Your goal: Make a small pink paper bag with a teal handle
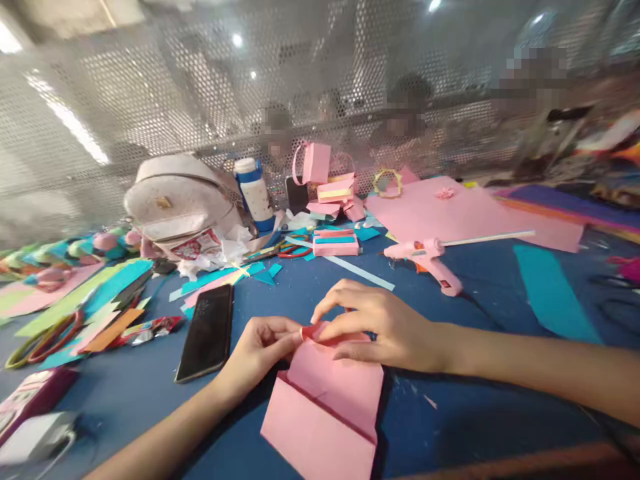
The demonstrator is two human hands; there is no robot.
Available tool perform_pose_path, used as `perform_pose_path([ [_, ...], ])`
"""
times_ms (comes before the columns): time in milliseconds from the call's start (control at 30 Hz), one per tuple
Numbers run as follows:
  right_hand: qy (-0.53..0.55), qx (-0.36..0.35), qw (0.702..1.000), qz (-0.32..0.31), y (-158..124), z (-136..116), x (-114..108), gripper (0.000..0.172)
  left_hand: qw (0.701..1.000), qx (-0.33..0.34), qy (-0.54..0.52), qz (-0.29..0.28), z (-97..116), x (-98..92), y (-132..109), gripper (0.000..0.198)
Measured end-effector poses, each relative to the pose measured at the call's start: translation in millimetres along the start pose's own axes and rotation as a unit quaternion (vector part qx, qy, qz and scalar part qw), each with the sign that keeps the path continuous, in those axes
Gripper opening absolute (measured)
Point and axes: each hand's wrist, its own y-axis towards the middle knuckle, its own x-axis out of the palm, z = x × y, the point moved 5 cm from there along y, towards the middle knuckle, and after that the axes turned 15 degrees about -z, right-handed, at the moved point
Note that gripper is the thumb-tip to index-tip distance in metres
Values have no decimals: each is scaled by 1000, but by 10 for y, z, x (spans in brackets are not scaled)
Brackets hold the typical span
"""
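A folded pink paper piece [325, 400] lies on the blue table [450, 427] in front of me. My left hand [260, 350] pinches its top edge, fingers closed on the paper. My right hand [380, 327] presses down on the same top edge, fingertips pinched on the fold right beside the left fingers. A small red bit shows between the two hands at the fold.
A black phone [206, 331] lies left of the hands. A pink glue gun [425, 257] with a white stick rests behind them. Pink sheets [450, 213], small pink paper boxes [335, 243], teal strips [550, 293], scissors, a white bag [175, 197] and a bottle [255, 193] crowd the back. People sit beyond the mesh.
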Motion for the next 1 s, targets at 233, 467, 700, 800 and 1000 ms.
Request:
perform_pose_path([
  [233,47,56,997,-5,68,25,-60,7,999,-28,13,-30,-72,45,38,35],
  [467,88,85,991,-45,230,62,-85,22,999,-17,-9,-30,-59,42,30,39],
  [700,16,11,999,-40,279,77,-88,12,999,-24,-25,-27,-88,36,38,36],
  [800,6,1,999,-41,245,102,-73,12,999,-26,-33,-27,-88,39,41,34],
  [1000,-29,-10,998,-48,205,113,-76,12,999,-26,-14,-30,-63,63,38,32],
])
